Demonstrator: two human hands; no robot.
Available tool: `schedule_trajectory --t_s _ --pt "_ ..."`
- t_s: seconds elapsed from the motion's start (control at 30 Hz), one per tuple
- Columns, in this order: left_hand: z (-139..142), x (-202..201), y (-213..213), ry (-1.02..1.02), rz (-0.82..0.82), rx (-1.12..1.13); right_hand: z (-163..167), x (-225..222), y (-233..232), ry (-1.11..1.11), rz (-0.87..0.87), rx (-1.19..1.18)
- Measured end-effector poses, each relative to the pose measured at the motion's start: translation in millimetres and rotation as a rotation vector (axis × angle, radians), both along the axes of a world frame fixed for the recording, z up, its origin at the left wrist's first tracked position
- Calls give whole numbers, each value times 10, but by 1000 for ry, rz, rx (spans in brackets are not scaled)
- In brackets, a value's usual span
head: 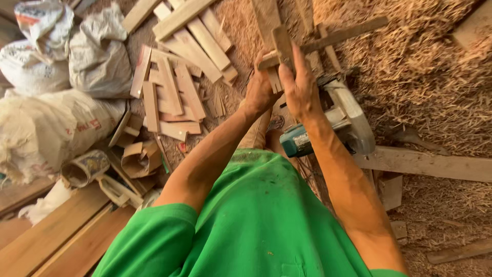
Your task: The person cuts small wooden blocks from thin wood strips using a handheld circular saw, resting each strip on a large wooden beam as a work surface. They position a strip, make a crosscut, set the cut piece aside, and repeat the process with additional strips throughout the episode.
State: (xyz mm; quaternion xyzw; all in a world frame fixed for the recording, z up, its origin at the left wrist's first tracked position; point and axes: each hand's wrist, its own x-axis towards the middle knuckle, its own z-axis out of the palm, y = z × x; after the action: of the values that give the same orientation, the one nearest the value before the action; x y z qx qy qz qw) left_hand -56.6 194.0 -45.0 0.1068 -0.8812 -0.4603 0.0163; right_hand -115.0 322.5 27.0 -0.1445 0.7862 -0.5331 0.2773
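Observation:
Both my hands are raised in front of me, holding small wooden pieces [281, 48] together. My left hand [259, 90] grips them from the left and below. My right hand [300, 84] closes around them from the right, fingers over an upright short block. A second piece crosses it at an angle. Directly beneath my hands lies a teal and grey circular saw [328, 128] on the sawdust-covered floor.
A pile of short wooden offcuts [171, 87] lies to the left. Stuffed white sacks [51, 102] sit at the far left. Long planks [51, 231] lie at bottom left, another plank [430, 165] at right. Wood shavings [425, 66] cover the floor at right.

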Motion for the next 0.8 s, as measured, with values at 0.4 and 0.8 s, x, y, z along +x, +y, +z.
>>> schedule_trajectory --t_s 0.4,0.8 --pt "16 -9 -5 -158 80 74 -72 -123 -115 -68 -44 -28" --pt "-27 60 16 -184 72 83 -24 -169 2294 -147 -955 -157"
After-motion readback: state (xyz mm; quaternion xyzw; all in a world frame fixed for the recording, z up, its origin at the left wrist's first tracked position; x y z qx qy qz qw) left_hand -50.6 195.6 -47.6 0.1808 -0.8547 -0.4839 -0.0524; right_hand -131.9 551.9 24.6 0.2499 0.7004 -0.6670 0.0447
